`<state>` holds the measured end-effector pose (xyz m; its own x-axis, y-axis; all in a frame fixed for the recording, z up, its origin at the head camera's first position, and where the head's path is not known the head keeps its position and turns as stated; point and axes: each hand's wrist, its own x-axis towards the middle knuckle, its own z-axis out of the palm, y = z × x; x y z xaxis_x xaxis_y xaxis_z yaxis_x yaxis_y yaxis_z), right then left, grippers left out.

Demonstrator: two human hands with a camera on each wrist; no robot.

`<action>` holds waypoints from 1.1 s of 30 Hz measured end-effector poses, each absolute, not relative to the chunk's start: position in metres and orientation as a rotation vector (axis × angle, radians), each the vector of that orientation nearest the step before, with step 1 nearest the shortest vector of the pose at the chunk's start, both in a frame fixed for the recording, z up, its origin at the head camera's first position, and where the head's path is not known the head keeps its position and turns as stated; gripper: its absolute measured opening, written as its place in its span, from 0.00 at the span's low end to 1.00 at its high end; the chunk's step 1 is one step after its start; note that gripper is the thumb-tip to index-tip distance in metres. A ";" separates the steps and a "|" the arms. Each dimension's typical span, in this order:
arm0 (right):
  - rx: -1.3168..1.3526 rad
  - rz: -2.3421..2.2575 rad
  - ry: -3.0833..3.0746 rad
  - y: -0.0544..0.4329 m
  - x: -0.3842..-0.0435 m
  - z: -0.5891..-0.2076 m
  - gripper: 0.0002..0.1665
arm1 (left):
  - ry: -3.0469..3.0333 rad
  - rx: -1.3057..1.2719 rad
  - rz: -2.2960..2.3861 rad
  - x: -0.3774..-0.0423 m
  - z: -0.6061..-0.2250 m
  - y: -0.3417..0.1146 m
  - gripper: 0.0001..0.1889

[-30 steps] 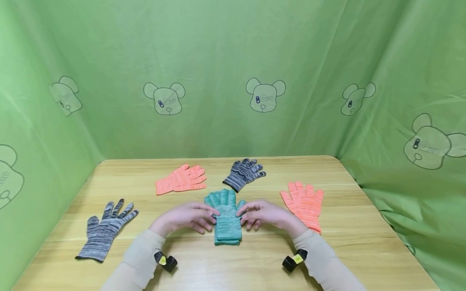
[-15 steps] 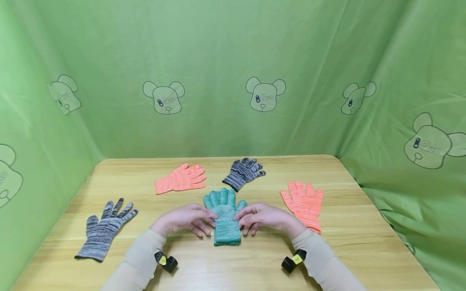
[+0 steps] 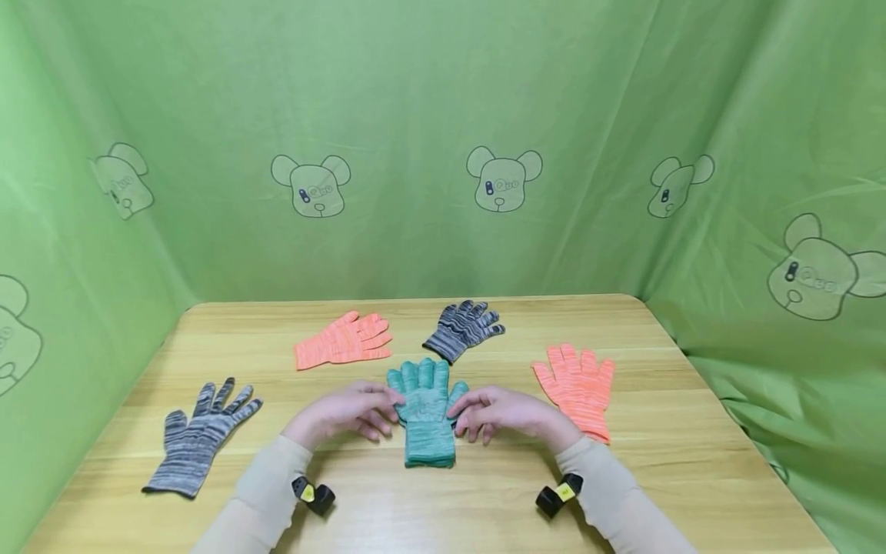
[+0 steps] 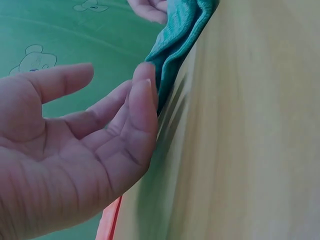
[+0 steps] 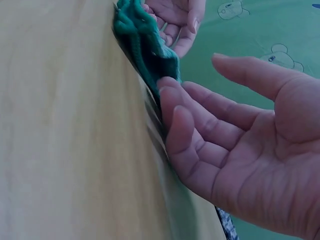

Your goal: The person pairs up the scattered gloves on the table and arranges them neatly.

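A pair of green knit gloves (image 3: 429, 442) lies stacked at the middle of the table, fingers pointing away and cuffs toward me. My left hand (image 3: 356, 410) is at the stack's left edge, its fingers loosely bent. In the left wrist view the thumb of the left hand (image 4: 75, 145) stands apart, with fingertips beside the green fabric (image 4: 182, 32). At the opposite edge is my right hand (image 3: 505, 412). The right wrist view has the right hand (image 5: 240, 140) palm visible, thumb apart, fingertips at the green glove edge (image 5: 167, 62). Whether the fingertips press the fabric is hard to tell.
Grey-black striped gloves lie at the left (image 3: 197, 446) and back centre (image 3: 462, 333). Orange gloves lie at the back left (image 3: 342, 342) and the right (image 3: 580, 392). A green curtain (image 3: 415, 238) encloses the wooden table (image 3: 429, 515).
The lower green glove's cuff, which stuck out before, now lines up under the upper one. My left hand has drawn slightly left, away from the stack; the right hand barely shifted.
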<state>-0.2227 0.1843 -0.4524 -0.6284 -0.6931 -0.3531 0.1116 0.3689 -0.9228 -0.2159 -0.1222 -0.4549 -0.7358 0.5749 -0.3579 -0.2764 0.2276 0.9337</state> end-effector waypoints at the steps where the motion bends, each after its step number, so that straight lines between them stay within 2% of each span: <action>1: -0.505 -1.346 1.878 0.186 -0.224 -0.452 0.22 | 1.827 0.271 1.604 -0.217 -0.455 -0.123 0.20; 13: -0.469 -1.421 2.000 0.193 -0.239 -0.449 0.24 | 1.981 0.156 1.681 -0.231 -0.451 -0.126 0.19; 22: -0.378 -1.488 2.274 0.170 -0.258 -0.437 0.24 | 2.255 0.024 1.632 -0.259 -0.455 -0.107 0.13; 33: -0.429 -1.410 2.383 0.151 -0.270 -0.448 0.25 | 2.355 0.038 1.488 -0.265 -0.459 -0.102 0.15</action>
<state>-0.2700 0.1512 -0.4485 -0.8972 -0.4208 -0.1338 -0.0852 0.4624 -0.8826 -0.2650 -0.1023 -0.4588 -0.9369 0.2083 -0.2808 -0.1641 0.4469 0.8794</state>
